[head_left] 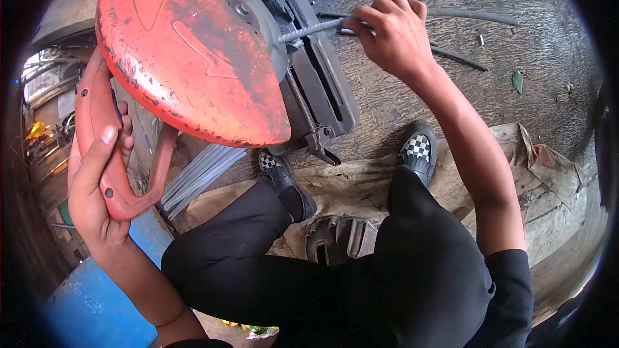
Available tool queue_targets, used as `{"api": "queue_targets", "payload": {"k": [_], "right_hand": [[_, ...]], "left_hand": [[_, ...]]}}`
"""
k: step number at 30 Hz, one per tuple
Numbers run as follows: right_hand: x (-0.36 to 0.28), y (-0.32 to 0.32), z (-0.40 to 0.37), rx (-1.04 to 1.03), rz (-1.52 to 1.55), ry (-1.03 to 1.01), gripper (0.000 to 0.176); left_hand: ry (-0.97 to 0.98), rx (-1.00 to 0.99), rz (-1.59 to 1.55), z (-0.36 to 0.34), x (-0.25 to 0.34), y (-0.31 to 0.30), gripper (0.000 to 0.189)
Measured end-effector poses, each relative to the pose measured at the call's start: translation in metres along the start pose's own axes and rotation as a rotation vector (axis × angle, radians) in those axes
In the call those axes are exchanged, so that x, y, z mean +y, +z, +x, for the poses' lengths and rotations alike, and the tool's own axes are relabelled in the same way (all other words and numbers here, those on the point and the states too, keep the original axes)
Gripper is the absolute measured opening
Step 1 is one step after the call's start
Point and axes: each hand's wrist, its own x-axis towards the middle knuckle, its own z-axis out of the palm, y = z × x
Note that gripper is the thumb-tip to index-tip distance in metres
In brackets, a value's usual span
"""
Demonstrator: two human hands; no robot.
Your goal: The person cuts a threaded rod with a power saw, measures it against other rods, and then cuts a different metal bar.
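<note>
The floor (516,116) carries it all. Near its far edge stands the saw (325,84), its red guard (193,58) over a grey disc (265,22). My left hand (93,196) is wrapped around the red handle (122,183). The cloth (348,183) runs under my feet; on it, between my legs, lies a metal casting (353,238). Pale strips (205,174) lie bundled left of my left shoe. Beyond my right hand (396,35), toward the floor's far edge, are loose dark lengths (474,14); I can't tell whether those are finished with or waiting.

My right hand pinches the ribbed rod (313,30), its other end beside the disc. I'd judge it partway: rod brought up to the saw, handle in hand, but no cut to be seen on the rod. Whether rod and disc touch, I can't tell.
</note>
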Motion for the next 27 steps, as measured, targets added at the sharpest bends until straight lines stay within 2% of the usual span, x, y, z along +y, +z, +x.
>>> {"api": "queue_targets", "payload": {"k": [8,24,27], "right_hand": [[-0.002,0.019,0.004,0.011,-0.001,-0.026,0.018],[-0.003,0.014,0.004,-0.019,-0.049,-0.076,0.016],[-0.005,0.013,0.003,-0.019,-0.054,-0.066,0.016]], "left_hand": [[0.082,0.072,0.01,-0.005,0.004,0.017,0.057],[0.046,0.093,0.037,-0.002,0.003,0.012,0.055],[0.043,0.155,0.014,-0.004,0.004,0.019,0.048]]}}
